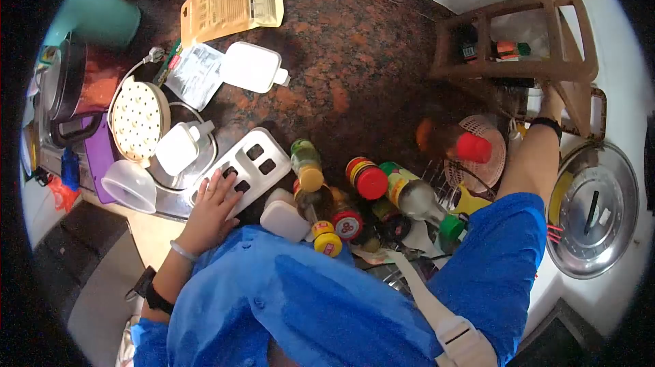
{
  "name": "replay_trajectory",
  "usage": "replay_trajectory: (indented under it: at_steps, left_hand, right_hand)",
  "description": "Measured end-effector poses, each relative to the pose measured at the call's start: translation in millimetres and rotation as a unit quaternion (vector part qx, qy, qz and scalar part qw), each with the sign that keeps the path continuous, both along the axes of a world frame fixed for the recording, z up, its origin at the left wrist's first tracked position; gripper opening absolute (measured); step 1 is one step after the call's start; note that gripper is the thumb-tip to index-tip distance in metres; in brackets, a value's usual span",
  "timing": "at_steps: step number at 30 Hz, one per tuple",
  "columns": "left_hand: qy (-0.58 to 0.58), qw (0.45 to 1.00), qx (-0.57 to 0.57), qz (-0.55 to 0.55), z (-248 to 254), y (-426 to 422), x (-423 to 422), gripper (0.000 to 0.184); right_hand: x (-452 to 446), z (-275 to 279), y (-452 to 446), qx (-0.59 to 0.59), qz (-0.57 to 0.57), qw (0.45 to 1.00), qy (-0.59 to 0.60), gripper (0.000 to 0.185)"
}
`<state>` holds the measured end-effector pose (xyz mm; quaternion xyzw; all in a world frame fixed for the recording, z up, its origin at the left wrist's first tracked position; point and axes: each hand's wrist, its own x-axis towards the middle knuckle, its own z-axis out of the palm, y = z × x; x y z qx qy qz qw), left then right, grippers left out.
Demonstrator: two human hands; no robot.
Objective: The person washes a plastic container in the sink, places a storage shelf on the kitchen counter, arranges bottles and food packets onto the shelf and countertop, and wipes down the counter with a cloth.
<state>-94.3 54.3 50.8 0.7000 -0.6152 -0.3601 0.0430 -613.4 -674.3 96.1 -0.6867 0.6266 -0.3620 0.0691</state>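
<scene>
My left hand [211, 213] lies with fingers spread on a white plastic holder [247, 169] with square openings. Only the wrist end of my right hand [553, 103] shows beside the brown rack [522, 70]; its fingers are hidden. Just right of the white holder is a group of bottles and jars, among them a yellow-capped bottle [315, 207], a red-lidded jar [370, 183] and a green-capped bottle [419, 200]. A red-capped bottle [467, 145], partly blurred, is near a pink basket [492, 136]. A white container [285, 217] sits against my blue shirt.
A gold pouch [232, 5] and white bottle [252, 67] are on the dark counter [355, 46]. At the left are a perforated cream disc [136, 120], a clear bowl [129, 187] and a teal container [102, 16]. A metal lid [614, 196] is at the right.
</scene>
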Motion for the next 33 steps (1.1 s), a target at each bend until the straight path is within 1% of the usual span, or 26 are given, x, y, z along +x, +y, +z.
replay_trajectory:
  at_steps: [3, 4, 5, 6, 8, 9, 11, 13, 15, 16, 17, 19, 21, 23, 25, 27, 29, 31, 32, 33]
  left_hand:
    - [0.002, 1.0, -0.024, 0.007, -3, 3, -1, 0.06]
    - [0.002, 1.0, -0.013, 0.004, -5, 4, -2, 0.06]
    - [0.008, 1.0, -0.016, -0.004, -6, 5, -1, 0.06]
    - [0.002, 1.0, -0.028, -0.005, -7, 8, -1, 0.06]
    - [0.0, 0.999, -0.048, -0.011, -12, 10, 0, 0.06]
    - [-0.002, 0.998, -0.059, -0.012, -15, 12, 1, 0.06]
    - [0.001, 0.997, -0.071, -0.023, -17, 18, 3, 0.059]
    - [-0.01, 0.994, -0.102, -0.023, -19, 18, 3, 0.058]
    - [-0.013, 0.989, -0.14, -0.037, -26, 23, 4, 0.058]
    - [-0.011, 0.988, -0.15, -0.042, -25, 24, 5, 0.058]
    - [-0.009, 0.986, -0.162, -0.048, -24, 23, 6, 0.058]
    - [-0.004, 0.984, -0.171, -0.057, -25, 22, 6, 0.058]
    - [-0.002, 0.983, -0.173, -0.061, -26, 25, 8, 0.058]
    - [0.001, 0.981, -0.185, -0.06, -29, 28, 9, 0.061]
    - [0.007, 0.979, -0.195, -0.066, -36, 30, 10, 0.062]
    - [0.01, 0.976, -0.205, -0.072, -38, 34, 10, 0.063]
    - [0.019, 0.977, -0.196, -0.079, -38, 32, 11, 0.065]
    - [0.013, 0.977, -0.197, -0.084, -37, 31, 11, 0.064]
    - [0.012, 0.979, -0.185, -0.088, -37, 32, 11, 0.063]
    - [0.01, 0.981, -0.172, -0.092, -39, 32, 10, 0.062]
  right_hand:
    - [-6, 2, 0, 0.002, 0.051, 0.997, -0.065, 0.031]
    - [17, 25, 28, 0.076, -0.011, 0.997, -0.029, 0.031]
    - [46, 52, 63, 0.158, -0.069, 0.985, 0.019, 0.03]
    - [77, 80, 100, 0.241, -0.115, 0.961, 0.071, 0.03]
    - [66, 75, 93, 0.289, -0.098, 0.952, 0.022, 0.028]
    - [43, 56, 86, 0.232, -0.092, 0.966, -0.06, 0.024]
    - [44, 68, 105, 0.361, -0.118, 0.925, 0.023, 0.038]
    - [116, 104, 179, 0.329, -0.116, 0.919, 0.183, 0.033]
    - [138, 130, 209, 0.416, -0.07, 0.899, 0.119, 0.024]
    - [152, 142, 228, 0.396, -0.048, 0.908, 0.129, 0.019]
    - [162, 158, 237, 0.399, -0.032, 0.896, 0.193, 0.024]
    - [179, 180, 270, 0.392, 0.014, 0.896, 0.206, 0.03]
    - [209, 199, 320, 0.378, 0.047, 0.878, 0.289, 0.039]
    - [239, 205, 375, 0.371, 0.064, 0.836, 0.398, 0.045]
    - [259, 198, 428, 0.439, 0.164, 0.758, 0.453, 0.048]
    - [247, 168, 452, 0.391, 0.27, 0.726, 0.498, 0.044]
    - [231, 140, 472, 0.301, 0.246, 0.772, 0.503, 0.039]
    - [231, 130, 476, 0.337, 0.143, 0.811, 0.456, 0.034]
    - [231, 136, 479, 0.322, 0.117, 0.842, 0.416, 0.034]
    - [233, 146, 475, 0.313, 0.117, 0.846, 0.416, 0.034]
